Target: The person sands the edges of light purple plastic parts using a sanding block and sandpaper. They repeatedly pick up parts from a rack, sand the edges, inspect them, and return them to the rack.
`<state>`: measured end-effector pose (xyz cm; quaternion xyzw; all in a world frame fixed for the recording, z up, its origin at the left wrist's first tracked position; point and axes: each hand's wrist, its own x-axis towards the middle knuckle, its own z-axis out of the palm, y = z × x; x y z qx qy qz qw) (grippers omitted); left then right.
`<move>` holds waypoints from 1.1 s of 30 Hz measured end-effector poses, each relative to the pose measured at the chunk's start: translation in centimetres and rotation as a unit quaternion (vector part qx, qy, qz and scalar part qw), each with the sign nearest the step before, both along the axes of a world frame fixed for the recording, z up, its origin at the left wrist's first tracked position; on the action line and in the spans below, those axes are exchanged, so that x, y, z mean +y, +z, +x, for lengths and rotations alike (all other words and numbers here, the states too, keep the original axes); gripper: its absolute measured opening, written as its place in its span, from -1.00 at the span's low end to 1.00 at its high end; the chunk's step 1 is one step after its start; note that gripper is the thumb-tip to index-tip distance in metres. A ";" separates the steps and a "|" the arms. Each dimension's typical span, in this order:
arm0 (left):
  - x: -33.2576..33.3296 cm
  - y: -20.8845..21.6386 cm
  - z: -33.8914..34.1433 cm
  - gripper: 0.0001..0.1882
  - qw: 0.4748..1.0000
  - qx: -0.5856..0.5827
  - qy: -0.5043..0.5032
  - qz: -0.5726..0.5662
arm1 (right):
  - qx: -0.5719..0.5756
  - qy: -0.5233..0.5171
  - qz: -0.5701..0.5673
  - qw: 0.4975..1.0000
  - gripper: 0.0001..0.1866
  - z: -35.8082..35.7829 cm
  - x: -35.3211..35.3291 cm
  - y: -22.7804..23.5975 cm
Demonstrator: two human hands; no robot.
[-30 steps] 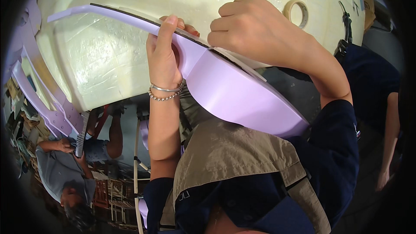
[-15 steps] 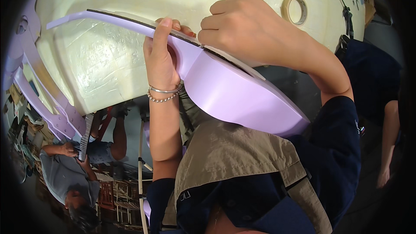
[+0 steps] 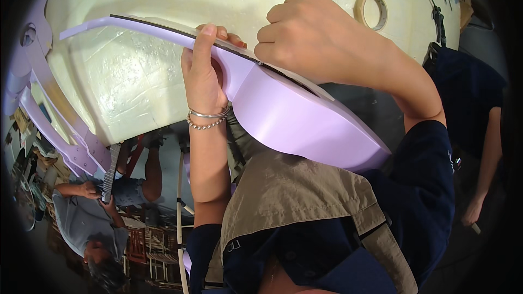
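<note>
Guitar point(image 3: 302, 117) | left fingers point(image 3: 204, 43) gripping neck point(image 3: 152, 29) | right fingers point(image 3: 269, 34) curled, hold unclear | tape roll point(image 3: 360, 12) on table point(image 3: 139, 81)

The left hand point(image 3: 205, 73) holds 1 purple guitar point(image 3: 305, 120) by its neck point(image 3: 155, 30); the right hand point(image 3: 305, 35) is curled beside it. 1 tape roll point(image 3: 383, 13) lies on the table point(image 3: 136, 90).

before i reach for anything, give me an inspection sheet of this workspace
Surface: pale, glossy table
Job's things: purple guitar, held on its side
Clutter: tape roll at upper right; purple pieces at left
Hands: left hand grips the guitar's neck; right hand is at its front, fingertips hidden
Cables: dark strap-like thing at right, can't tell if it's a cable
Surroundings: one person at lower left, another person at right
</note>
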<state>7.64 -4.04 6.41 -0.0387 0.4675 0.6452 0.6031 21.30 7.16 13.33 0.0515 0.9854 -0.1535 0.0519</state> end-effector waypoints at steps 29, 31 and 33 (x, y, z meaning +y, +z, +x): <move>0.1 0.3 0.1 -0.76 1.000 0.010 -0.001 -0.008 | 0.035 -0.024 -0.028 0.999 -0.89 0.4 0.1 -0.3; 0.2 0.3 0.2 -0.76 1.000 0.013 0.000 -0.009 | 0.048 -0.030 -0.023 0.998 -0.89 0.2 0.1 -0.3; 0.1 0.3 0.1 -0.76 1.000 0.008 -0.003 -0.007 | 0.036 -0.026 -0.018 0.999 -0.89 0.4 0.0 -0.3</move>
